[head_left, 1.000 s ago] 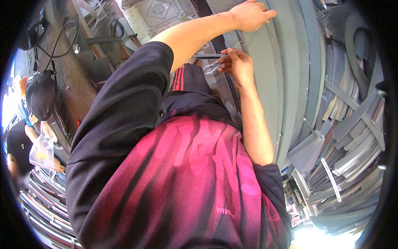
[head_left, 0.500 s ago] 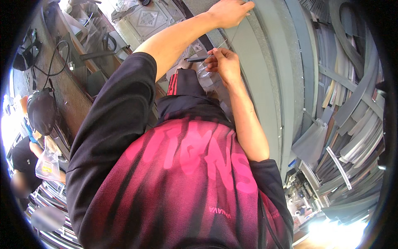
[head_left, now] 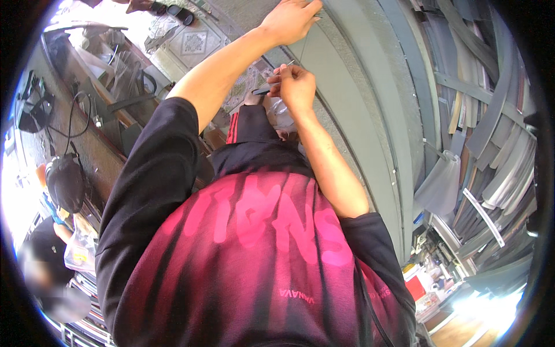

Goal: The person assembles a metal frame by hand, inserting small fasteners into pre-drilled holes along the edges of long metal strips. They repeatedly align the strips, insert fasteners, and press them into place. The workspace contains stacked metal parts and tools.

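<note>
Your left hand presses flat on the grey panel; your right hand pinches a thin metal pin against it.

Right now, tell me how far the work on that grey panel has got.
Done: nothing finished shows. In hand: the left hand presses on the grey panel while the right hand pinches a thin pin-like piece at its edge. Left: cannot tell.
</note>
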### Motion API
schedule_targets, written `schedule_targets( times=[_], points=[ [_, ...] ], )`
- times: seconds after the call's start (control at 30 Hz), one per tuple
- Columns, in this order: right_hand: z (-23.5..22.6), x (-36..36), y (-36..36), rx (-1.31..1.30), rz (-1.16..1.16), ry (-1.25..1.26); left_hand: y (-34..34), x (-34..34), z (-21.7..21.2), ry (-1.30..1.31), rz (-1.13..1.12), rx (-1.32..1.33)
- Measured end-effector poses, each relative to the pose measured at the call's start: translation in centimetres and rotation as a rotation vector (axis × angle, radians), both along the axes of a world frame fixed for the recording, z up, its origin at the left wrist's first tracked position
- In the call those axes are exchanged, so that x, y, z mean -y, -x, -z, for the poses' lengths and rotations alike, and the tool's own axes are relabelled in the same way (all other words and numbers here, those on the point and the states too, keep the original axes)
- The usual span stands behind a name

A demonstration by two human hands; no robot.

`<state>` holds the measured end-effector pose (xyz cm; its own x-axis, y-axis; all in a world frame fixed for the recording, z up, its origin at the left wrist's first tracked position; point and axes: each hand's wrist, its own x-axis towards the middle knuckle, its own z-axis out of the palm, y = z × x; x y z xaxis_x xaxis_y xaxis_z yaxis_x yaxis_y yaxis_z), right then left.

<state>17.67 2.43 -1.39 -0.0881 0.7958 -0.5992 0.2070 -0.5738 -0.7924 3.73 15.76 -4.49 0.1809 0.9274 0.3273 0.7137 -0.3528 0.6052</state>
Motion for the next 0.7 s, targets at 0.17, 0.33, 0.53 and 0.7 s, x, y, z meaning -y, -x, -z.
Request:
schedule_targets(
  times=[0.17, 0.33, 0.53, 0.7],
  points=[
    [-0.6, 0.2, 0.9, 0.011, 0.176, -0.056, 0.1, 0.2, 0.4, -0.046, -0.016, -0.033],
    [-2.1, 1.5, 0.3, 0.059, -0.044, 0.069, 0.2, 0.2, 0.3, -0.082, -0.022, -0.015],
    [-1.0, 1.3, 0.8, -0.053, 0.002, 0.199, 0.2, 0.3, 0.0, -0.087, -0.016, -0.004],
    [-1.1, 0.8, 0.5, -0.031, 0.121, 0.072, 0.3, 0.2, 0.0, -0.092, -0.001, 0.029]
  ],
)
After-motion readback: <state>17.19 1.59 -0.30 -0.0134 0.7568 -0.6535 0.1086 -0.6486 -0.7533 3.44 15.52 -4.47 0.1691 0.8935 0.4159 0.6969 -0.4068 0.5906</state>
